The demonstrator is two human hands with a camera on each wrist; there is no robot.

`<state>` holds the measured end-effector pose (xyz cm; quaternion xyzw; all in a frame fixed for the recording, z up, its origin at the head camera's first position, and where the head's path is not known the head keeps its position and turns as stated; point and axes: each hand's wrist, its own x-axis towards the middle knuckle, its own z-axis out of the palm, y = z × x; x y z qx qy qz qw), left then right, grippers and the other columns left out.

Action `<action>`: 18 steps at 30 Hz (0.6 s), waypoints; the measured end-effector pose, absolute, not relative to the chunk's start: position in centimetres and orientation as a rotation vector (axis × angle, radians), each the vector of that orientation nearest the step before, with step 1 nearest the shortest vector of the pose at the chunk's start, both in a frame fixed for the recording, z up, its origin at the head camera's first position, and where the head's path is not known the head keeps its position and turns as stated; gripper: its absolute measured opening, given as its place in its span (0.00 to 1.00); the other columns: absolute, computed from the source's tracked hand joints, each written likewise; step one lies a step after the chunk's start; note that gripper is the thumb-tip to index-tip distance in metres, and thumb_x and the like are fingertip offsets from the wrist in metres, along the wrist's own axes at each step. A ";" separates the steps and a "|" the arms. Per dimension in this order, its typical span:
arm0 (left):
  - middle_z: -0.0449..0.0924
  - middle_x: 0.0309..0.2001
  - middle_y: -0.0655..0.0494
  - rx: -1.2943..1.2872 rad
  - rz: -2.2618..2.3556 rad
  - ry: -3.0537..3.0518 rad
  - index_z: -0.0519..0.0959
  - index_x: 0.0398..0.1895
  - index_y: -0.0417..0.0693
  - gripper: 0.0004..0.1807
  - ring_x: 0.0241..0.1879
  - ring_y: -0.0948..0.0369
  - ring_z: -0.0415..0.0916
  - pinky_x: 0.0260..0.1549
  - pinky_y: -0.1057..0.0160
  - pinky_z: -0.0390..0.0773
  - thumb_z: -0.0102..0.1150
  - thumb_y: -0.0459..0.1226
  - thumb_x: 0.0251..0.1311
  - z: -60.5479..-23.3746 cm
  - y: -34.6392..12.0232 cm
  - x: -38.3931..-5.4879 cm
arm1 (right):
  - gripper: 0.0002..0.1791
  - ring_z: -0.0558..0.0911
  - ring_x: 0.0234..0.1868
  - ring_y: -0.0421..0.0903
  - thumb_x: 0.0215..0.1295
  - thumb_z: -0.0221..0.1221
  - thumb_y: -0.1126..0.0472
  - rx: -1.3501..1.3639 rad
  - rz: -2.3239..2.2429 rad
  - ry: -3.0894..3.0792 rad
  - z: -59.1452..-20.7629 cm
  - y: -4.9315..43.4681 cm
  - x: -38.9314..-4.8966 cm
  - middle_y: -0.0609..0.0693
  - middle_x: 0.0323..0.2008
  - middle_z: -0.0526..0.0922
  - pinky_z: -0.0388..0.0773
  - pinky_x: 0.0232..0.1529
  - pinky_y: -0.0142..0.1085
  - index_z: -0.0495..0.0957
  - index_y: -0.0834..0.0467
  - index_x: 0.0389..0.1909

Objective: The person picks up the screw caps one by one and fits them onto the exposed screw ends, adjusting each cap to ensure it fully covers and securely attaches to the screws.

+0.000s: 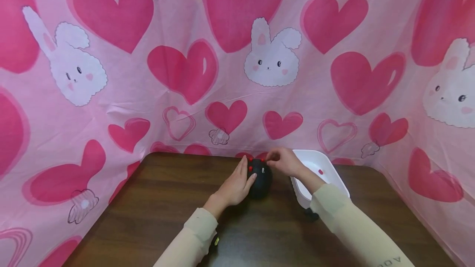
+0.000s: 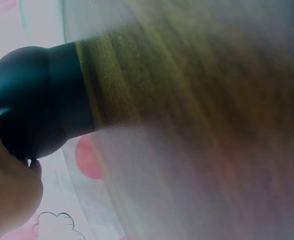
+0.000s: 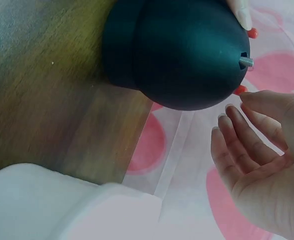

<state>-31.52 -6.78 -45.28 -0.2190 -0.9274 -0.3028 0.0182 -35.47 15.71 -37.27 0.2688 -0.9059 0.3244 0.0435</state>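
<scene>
A matte black domed object (image 1: 259, 186) with a narrower base stands upright on the wooden table, with red pegs (image 1: 250, 169) round its upper part. A short metal screw (image 3: 245, 62) sticks out of a slot near its top. My left hand (image 1: 233, 186) holds the dome from its left side, thumb across the front and fingers behind. On the far right of the dome, my right hand (image 1: 285, 162) pinches a red peg (image 3: 240, 90) between thumb and index finger, against the dome's surface. The other fingers of that hand are loosely bent.
To the right is a white tray (image 1: 335, 172) with a small red piece (image 1: 320, 172) inside. Something black (image 1: 311, 214) shows by the tray's near corner. A small black and yellow item (image 1: 216, 241) is partly hidden by the left sleeve. A heart-patterned cloth (image 1: 178, 69) hangs behind the table.
</scene>
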 end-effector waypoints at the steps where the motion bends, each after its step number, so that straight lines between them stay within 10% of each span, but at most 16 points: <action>1: 0.34 0.84 0.50 -0.682 -0.938 -2.880 0.34 0.83 0.45 0.46 0.82 0.54 0.40 0.77 0.53 0.51 0.34 0.62 0.77 -45.3 -6.8 -31.6 | 0.05 0.84 0.36 0.47 0.62 0.68 0.67 0.827 0.986 -2.767 -37.2 15.8 -35.5 0.51 0.35 0.88 0.86 0.44 0.44 0.87 0.59 0.38; 18: 0.33 0.84 0.52 -0.696 -0.958 -2.890 0.33 0.84 0.46 0.46 0.82 0.54 0.38 0.77 0.52 0.51 0.34 0.62 0.77 -45.2 -6.9 -31.5 | 0.06 0.86 0.40 0.54 0.64 0.65 0.66 0.743 0.953 -2.796 -36.3 18.4 -35.7 0.55 0.36 0.87 0.87 0.41 0.46 0.84 0.63 0.40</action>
